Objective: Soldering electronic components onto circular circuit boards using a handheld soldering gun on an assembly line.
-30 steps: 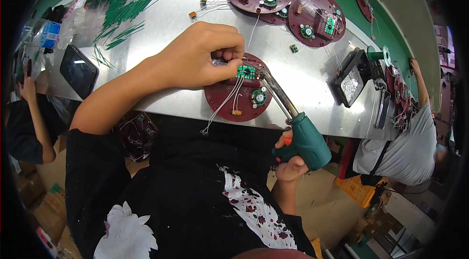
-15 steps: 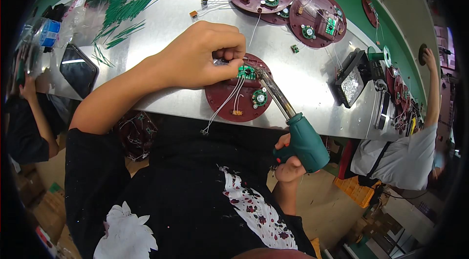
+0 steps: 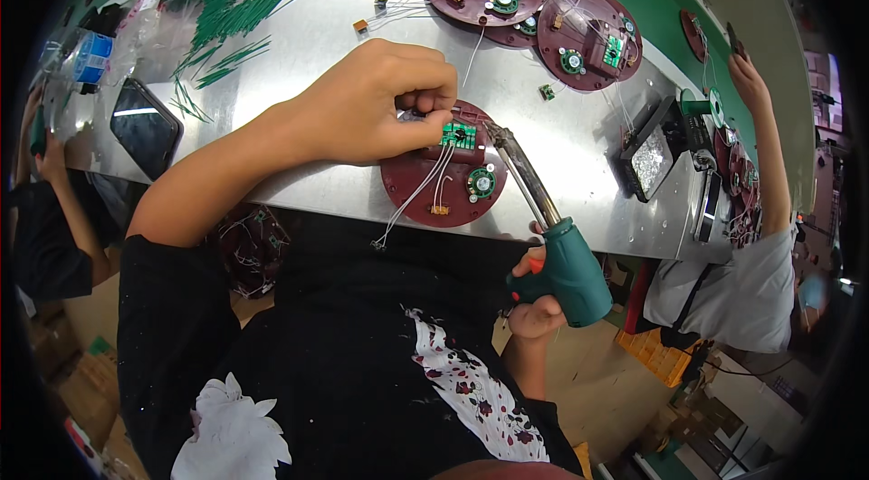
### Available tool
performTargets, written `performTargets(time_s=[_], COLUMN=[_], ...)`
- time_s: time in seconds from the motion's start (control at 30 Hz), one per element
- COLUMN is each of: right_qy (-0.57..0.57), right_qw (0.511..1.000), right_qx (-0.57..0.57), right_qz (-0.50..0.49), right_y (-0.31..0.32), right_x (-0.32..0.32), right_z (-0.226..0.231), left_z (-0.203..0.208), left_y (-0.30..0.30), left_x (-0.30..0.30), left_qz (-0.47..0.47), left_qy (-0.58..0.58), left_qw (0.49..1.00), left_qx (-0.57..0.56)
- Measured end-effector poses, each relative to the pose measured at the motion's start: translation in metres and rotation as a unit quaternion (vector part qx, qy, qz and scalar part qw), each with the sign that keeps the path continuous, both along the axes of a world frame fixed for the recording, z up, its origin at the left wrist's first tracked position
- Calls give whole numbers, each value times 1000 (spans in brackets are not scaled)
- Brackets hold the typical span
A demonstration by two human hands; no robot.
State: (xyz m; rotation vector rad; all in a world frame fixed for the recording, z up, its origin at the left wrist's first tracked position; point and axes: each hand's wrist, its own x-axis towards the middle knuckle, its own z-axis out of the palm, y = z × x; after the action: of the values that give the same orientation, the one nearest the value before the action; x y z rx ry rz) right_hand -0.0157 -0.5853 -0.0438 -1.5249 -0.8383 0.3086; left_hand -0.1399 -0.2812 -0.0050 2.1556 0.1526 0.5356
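My right hand [image 3: 538, 315] is wrapped round the green handle of a soldering gun [image 3: 579, 285]. Its dark metal tip points up and left, just off the right edge of a small green circuit board [image 3: 460, 136]. That board sits on a round maroon plastic disc [image 3: 412, 177], which also carries a small round speaker [image 3: 482, 181], an orange-brown component [image 3: 440, 209] and thin pale wires. My left hand [image 3: 385, 104] is closed in a pinch at the board's upper left edge. Whatever lies between its fingertips is hidden or too small to name.
Similar wired discs [image 3: 484, 19] lie at the back of the metal table [image 3: 326, 46]. Green wire pieces [image 3: 237, 14], plastic bags and a dark phone [image 3: 145, 132] are at left. A black tray [image 3: 650, 154] and a solder spool [image 3: 715, 104] stand at right. Other people work on both sides.
The soldering gun's tip has shifted slightly right, away from the circuit board. My left hand stays in place. At right, a co-worker's raised arm has moved left.
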Motion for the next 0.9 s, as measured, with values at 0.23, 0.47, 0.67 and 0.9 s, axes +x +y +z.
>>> performTargets(time_s=[0.23, 0.47, 0.67, 0.9], right_qy=[-18, -59, -55, -65], right_qw=[999, 997, 997, 997], right_qx=[-28, -52, -50, -42], right_qz=[3, -8, -13, 5], right_y=[-5, -6, -4, -8], right_x=[-1, 0, -3, -2], right_z=[-4, -9, -7, -11], left_z=[0, -3, -3, -3], left_y=[-1, 1, 1, 0], left_x=[0, 0, 0, -1], left_qz=[0, -9, -8, -11], left_qy=[-3, -10, -3, -3], left_qw=[1000, 1000, 1000, 1000], left_qx=[-7, 4, -7, -5])
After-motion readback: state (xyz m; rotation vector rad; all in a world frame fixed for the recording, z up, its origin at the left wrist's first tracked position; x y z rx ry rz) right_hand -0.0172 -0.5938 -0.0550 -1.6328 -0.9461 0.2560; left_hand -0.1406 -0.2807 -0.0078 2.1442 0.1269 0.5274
